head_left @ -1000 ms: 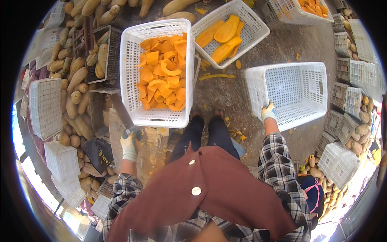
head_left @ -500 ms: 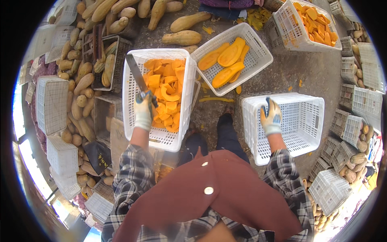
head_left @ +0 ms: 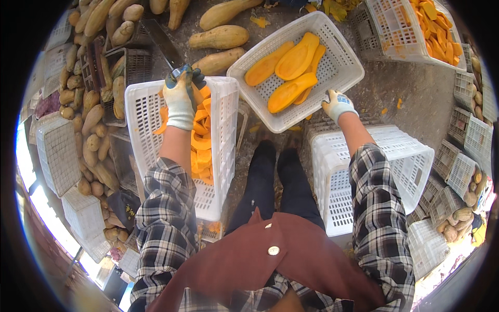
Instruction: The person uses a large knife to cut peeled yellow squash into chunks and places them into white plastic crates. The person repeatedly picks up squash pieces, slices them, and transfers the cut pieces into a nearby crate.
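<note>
My left hand [head_left: 181, 99], in a white and blue glove, grips a cleaver [head_left: 161, 44] by its handle, blade pointing up-left, over a white crate [head_left: 221, 161] of orange squash chunks [head_left: 201, 156]. My right hand [head_left: 337, 106], also gloved, has its fingers curled on the near right rim of a white crate [head_left: 348, 67] holding peeled squash halves [head_left: 293, 57]. To the lower right stands an empty white crate [head_left: 338, 208], partly behind my right forearm.
Whole tan squashes [head_left: 218, 37] lie on the ground beyond and in heaps [head_left: 91, 145] at left. Another crate of chunks [head_left: 395, 36] sits upper right. Stacked crates [head_left: 457, 166] line the right side; more [head_left: 57, 140] stand at left.
My right hand has left the empty crate and moved up to the crate of halves, which appears larger and nearer. My left hand has moved up with the cleaver.
</note>
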Available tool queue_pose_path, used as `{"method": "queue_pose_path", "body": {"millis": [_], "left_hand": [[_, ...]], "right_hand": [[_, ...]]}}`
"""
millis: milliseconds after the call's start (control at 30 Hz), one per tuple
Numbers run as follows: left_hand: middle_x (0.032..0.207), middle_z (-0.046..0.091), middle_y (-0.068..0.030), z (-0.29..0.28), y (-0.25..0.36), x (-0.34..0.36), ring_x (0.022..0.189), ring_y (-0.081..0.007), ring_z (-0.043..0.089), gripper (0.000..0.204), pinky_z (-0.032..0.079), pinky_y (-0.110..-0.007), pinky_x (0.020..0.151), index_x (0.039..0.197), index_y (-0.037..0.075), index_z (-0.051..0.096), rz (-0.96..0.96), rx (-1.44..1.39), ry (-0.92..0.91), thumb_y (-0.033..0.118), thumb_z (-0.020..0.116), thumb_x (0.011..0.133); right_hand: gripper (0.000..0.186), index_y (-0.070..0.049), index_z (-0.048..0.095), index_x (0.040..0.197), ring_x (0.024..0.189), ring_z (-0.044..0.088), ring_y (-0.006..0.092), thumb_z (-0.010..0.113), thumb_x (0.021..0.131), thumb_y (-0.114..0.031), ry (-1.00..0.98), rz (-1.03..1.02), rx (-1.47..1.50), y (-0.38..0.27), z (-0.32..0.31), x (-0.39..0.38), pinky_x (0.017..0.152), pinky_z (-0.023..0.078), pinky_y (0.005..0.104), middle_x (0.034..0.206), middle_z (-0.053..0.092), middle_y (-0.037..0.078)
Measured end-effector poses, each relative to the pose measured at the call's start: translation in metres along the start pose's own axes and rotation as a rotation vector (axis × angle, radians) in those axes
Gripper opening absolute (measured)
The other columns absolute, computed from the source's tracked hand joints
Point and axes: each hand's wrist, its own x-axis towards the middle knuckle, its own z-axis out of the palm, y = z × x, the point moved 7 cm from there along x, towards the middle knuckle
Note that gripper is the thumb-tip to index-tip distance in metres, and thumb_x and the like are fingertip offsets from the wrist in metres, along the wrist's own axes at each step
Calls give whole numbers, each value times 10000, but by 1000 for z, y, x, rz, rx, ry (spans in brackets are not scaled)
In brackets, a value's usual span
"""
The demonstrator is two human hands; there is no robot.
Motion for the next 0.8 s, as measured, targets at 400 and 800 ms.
{"method": "queue_pose_path", "body": {"millis": [400,800], "left_hand": [[874,700,-108,13,3,5,671,-164,654,142,521,-272,561,1024,19,571,-116,431,-15,94,650,933],[878,687,-116,3,-1,11,666,-157,624,179,520,-272,558,1059,-4,593,-179,187,-79,114,617,927]], "right_hand": [[625,-134,467,1415,1314,475,339,555,909,-491,-414,72,-116,-12,56,-56,1085,393,442,1399,513,158],[537,-110,525,1332,1294,478,352,600,901,-421,-115,-38,-223,-42,72,115,1086,374,457,1374,527,149]]}}
